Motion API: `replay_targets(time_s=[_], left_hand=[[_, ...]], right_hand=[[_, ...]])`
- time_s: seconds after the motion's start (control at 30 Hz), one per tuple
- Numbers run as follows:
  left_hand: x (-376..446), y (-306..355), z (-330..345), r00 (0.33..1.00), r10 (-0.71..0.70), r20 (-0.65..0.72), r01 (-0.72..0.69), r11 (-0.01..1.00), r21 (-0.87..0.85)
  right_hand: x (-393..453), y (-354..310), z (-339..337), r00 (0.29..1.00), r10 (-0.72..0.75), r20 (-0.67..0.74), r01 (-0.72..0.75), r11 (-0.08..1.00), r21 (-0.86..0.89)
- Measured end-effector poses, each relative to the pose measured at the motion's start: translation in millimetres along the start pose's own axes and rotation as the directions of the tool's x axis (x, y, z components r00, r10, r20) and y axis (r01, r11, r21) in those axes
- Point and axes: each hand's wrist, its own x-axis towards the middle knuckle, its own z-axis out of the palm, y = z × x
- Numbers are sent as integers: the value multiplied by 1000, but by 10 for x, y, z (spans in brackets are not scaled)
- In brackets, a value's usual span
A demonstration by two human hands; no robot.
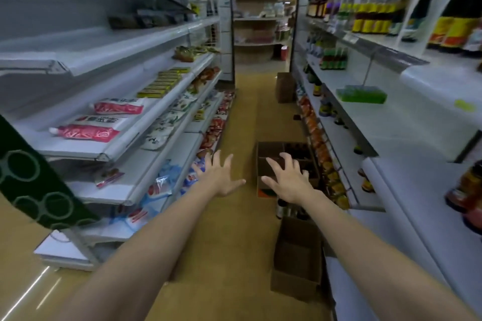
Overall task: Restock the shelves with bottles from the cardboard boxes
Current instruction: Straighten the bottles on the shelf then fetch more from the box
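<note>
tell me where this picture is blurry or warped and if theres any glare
Head view: wide-angle bend curves the shelves at both sides; the bottles at the right edge are smeared, the far aisle soft; both spread hands, left hand and right hand, read fairly clear; streaks of glare on the floor lower left.

The right hand (289, 181) covers part of the open cardboard box (268, 156), hiding most of its dark bottles (297, 151); shelf labels are too blurred to read, and tall bottles (461, 13) are cut off at the right edge
</note>
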Motion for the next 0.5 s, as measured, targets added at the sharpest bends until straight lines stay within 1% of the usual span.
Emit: replay_targets(time_s=[0.07, 0.17, 0.27, 0.37, 0.5], left_hand=[[346, 25, -65, 1000, 9, -21, -9, 1000, -3], [746, 79, -30, 1000, 8, 25, -8, 1000, 21], [1229, 123, 14, 998, 5, 69, -3, 1000, -21], [1802, 128, -6, 996, 50, 73, -46, 998, -50], [2659, 57, -104, 987, 104, 121, -93, 992, -89]], right_hand=[[399, 108, -44, 1000, -4, 18, 4, 1000, 17], [849, 174, 1, 996, -29, 79, 29, 1000, 7], [1317, 221, 72, 994, -43, 102, 44, 999, -9], [1841, 253, 99, 992, -19, 127, 23, 999, -30], [2602, 296, 101, 990, 40, 133, -34, 998, -43]])
